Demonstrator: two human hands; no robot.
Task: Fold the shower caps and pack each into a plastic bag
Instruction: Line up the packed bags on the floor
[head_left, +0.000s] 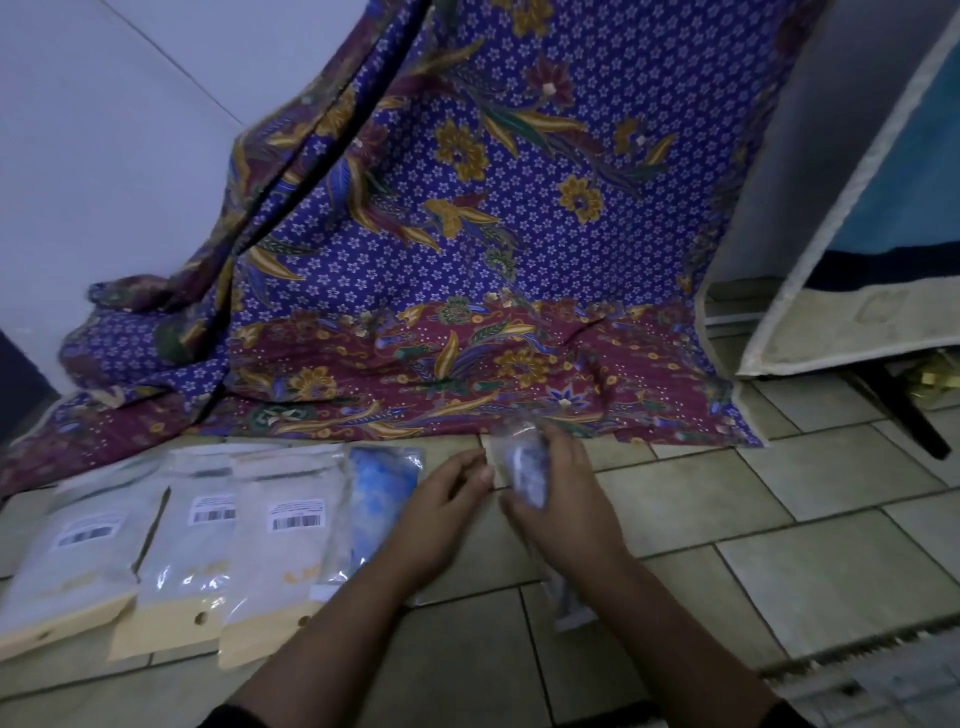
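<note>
My right hand (563, 499) grips a clear plastic bag (524, 462) with a pale blue shower cap folded inside it, held just above the tiled floor. My left hand (447, 512) hovers beside it with fingers apart and holds nothing. A row of packed bags lies on the floor to the left: a clear one with a blue cap (376, 499) and three frosted ones with barcode labels (280, 540), (200, 545), (83, 561). Part of another bag (569, 603) pokes out under my right forearm.
A purple and maroon batik cloth (467, 234) hangs down onto the floor right behind the bags. A framed panel (852, 260) leans at the right, with a dark stand leg (904, 410) under it. A mat edge (857, 660) lies at the lower right.
</note>
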